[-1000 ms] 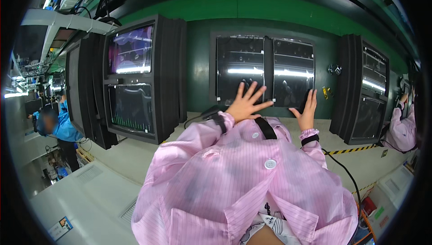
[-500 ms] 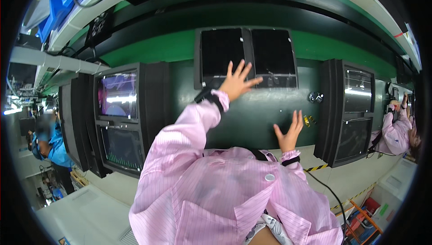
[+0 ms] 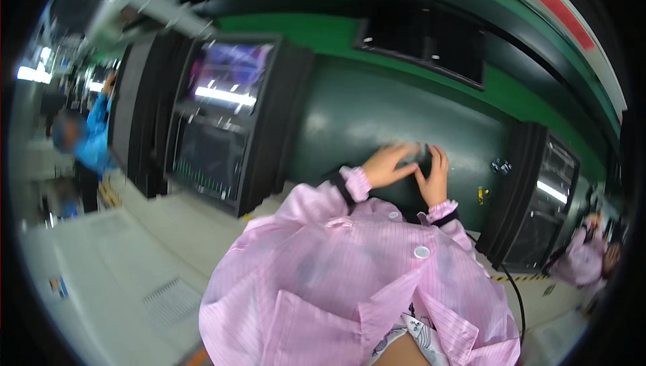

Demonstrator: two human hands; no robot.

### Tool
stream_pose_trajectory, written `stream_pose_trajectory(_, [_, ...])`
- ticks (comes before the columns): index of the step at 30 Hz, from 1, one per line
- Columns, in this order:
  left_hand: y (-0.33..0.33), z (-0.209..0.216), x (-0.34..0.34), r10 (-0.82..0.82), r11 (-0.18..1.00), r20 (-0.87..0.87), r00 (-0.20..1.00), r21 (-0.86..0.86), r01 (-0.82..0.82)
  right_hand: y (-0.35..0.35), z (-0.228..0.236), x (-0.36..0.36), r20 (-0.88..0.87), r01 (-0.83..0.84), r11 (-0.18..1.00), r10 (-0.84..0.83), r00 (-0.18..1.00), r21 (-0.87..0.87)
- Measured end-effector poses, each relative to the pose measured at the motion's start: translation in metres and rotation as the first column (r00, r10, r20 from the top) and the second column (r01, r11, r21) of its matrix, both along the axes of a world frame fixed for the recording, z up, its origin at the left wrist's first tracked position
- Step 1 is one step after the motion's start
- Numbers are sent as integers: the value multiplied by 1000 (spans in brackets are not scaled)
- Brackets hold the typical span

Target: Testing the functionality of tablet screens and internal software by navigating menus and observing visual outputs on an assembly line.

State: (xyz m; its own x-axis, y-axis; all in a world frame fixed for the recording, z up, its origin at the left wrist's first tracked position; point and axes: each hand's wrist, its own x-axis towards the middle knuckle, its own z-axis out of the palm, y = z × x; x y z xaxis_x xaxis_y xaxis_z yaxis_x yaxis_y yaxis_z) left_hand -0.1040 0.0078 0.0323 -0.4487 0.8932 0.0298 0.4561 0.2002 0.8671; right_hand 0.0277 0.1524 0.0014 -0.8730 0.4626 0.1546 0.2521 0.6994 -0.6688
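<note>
Twin-screen panel (image 3: 425,36) now lies far back, out of touch

Reading the clock from the hands, with twelve straight ahead of the wearer: a moment ago the left hand (image 3: 389,167) was over the panel's near edge; now it has come back close beside the right hand (image 3: 434,181), low over the dark green bench (image 3: 404,107). The right thumb and fingers stand apart, released. The left fingers are stretched out but smeared by motion, so I cannot tell whether something thin is pinched there. Neither hand touches the panel, which has gone from near the body to the far side, at twelve o'clock. I take it that the shifting of this panel is done for the moment.

Just beyond the right hand, a small yellow piece (image 3: 482,195) lies at four o'clock and a small shiny thing (image 3: 500,166) at three; both could get in the way of a sweep to that side. Farther off, a right-hand stack of panels (image 3: 531,204) stands between three and four, and a left-hand stack (image 3: 229,124) near ten, hemming in both sides. Well away are a co-worker in pink (image 3: 585,255) at four and one in blue (image 3: 94,144) between nine and ten.
</note>
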Motion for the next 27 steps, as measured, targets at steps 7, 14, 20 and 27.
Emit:
stream_pose_trajectory(7, [-267, -18, 87, 630, 738, 690, 356, -391, -550, -54, -6, -168, -114, -337, 822, 321, 940, -459])
stream_pose_trajectory(14, [-346, 16, 35, 361, -329, 857, -369, -253, -910, -107, 26, -369, -315, -460, 785, 350, 882, -416])
stream_pose_trajectory(20, [-341, 35, -6, 326, -281, 940, -98, -3, -960, -119, 73, -381, 49, -290, 764, 387, 921, -577])
stream_pose_trajectory(27, [-365, 56, 13, 354, -108, 928, -114, -81, -991, -90, 70, -315, 227, 21, 386, 497, 838, -922])
